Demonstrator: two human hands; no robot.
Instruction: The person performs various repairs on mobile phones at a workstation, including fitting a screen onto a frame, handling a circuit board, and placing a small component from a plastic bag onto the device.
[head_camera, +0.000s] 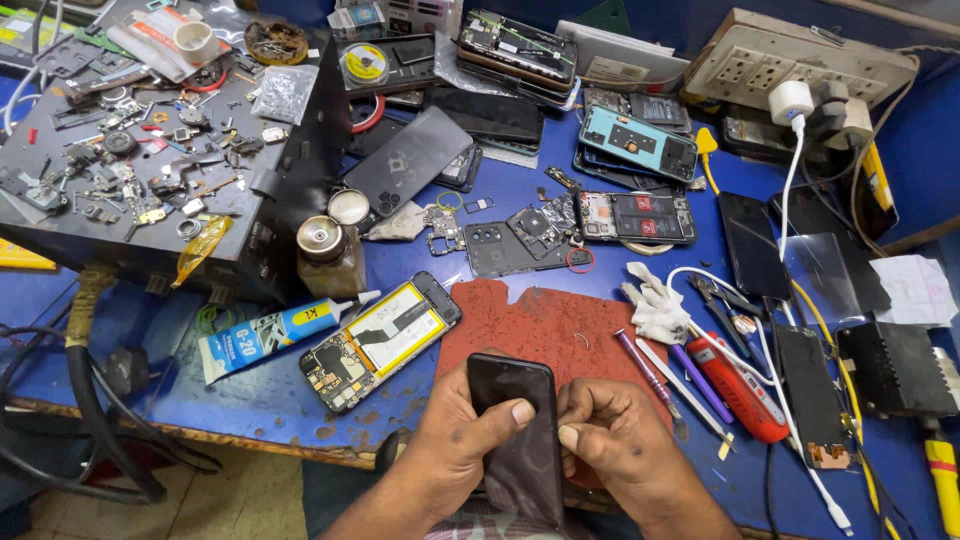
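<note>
My left hand (455, 440) grips a black phone screen panel (515, 430) from its left side, thumb pressed on the glass. My right hand (610, 440) pinches the panel's right edge with thumb and curled fingers. The panel is held upright over the near edge of a worn red work mat (560, 330). An opened phone body (380, 340) with a yellow-labelled battery and bare circuit board lies just left of the mat.
A glue tube (270, 335) and small glass bottle (330, 260) lie to the left. A red screwdriver (735, 385), purple tools and a white cloth (655, 305) lie to the right. Several dismantled phones, a parts-covered black box (150, 150) and a power strip (800, 60) fill the back.
</note>
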